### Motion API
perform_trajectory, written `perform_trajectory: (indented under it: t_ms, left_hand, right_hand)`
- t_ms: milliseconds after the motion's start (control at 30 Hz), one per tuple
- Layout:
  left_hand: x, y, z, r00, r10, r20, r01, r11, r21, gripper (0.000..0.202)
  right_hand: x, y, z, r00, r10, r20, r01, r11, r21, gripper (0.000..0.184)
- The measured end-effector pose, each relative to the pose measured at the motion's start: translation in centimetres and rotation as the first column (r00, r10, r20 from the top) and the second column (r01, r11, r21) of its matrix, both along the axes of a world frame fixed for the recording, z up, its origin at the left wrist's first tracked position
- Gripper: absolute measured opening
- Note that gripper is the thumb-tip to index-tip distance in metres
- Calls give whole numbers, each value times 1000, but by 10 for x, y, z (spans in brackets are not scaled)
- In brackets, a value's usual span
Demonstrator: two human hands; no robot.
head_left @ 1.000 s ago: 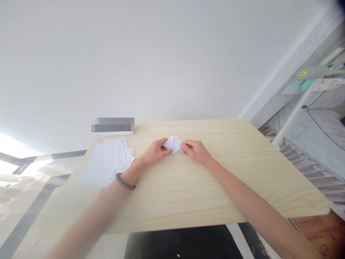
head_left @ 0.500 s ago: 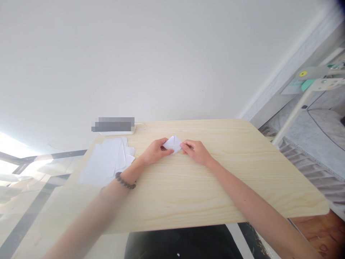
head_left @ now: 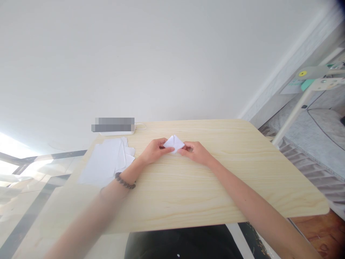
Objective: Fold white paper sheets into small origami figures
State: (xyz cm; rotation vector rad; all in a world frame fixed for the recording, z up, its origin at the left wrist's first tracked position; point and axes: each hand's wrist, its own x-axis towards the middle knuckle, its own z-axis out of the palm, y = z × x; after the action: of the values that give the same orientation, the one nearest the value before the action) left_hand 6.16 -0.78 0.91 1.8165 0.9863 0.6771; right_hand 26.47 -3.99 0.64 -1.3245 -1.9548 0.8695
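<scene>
A small white folded paper (head_left: 174, 141), roughly diamond-shaped with a slit down its upper middle, is held between my two hands over the wooden table. My left hand (head_left: 155, 151) pinches its left side, thumb across the front and fingers behind. On the right side, my right hand (head_left: 196, 152) grips the paper's edge between thumb and fingers. The lower part of the paper is partly covered by both thumbs. A dark beaded bracelet (head_left: 125, 181) circles my left wrist.
Several loose white paper sheets (head_left: 101, 162) lie overlapping on the table's left side. Behind them, against the wall, stands a blurred-out object on a white base (head_left: 117, 133) with a cable. The light wooden table (head_left: 188, 194) has its front edge near my body.
My right thumb has shifted down and left onto the paper's lower right. The paper's right corner now shows more, and the paper looks wider. My left hand has barely moved.
</scene>
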Motion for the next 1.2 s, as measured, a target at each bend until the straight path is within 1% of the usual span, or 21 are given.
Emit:
perform_trajectory:
  t_ms: [133,233,333,467,600,800,867,933,1033,1133,1200]
  left_hand:
    - [-1,0,2,1000,-15,-15,15,1000,16,38]
    - [-2,1,3,999,-51,-17,51,999,2,38]
    - [-2,1,3,998,-51,-23,51,999,-7,39]
    - [0,0,2,1000,-29,-9,29,1000,6,39]
    - [1,-1,0,999,-34,-16,34,999,-10,40]
    - [2,-1,0,997,-72,5,72,997,6,40]
    - [2,-1,1,997,-77,9,77,997,9,39]
    - [2,-2,1,998,-59,-5,59,998,15,39]
    - [2,-3,2,999,-5,-37,7,998,62,36]
    - [3,-3,3,998,37,-53,-28,987,160,39]
    - [3,-3,4,997,56,-55,-42,972,233,39]
  right_hand:
    - [0,0,-1,1000,8,26,-8,1000,0,29]
    - [-1,-1,1,999,38,20,-38,999,10,29]
    - [-2,-2,2,999,42,16,-42,999,16,29]
    - [-2,-1,1,1000,-11,9,11,1000,-5,30]
    - [-1,-1,-1,998,-67,18,68,998,-16,33]
    - [-1,-2,1,1000,-4,14,5,1000,-24,33]
    - [-2,-2,1,1000,0,13,0,1000,-19,32]
    - [-2,-2,1,1000,-14,7,14,1000,-1,30]
    - [-2,-1,-1,999,-47,-26,48,997,58,26]
    - [-2,1,-3,995,-60,-86,68,993,95,23]
    - [-1,2,-4,990,-85,-116,96,990,100,25]
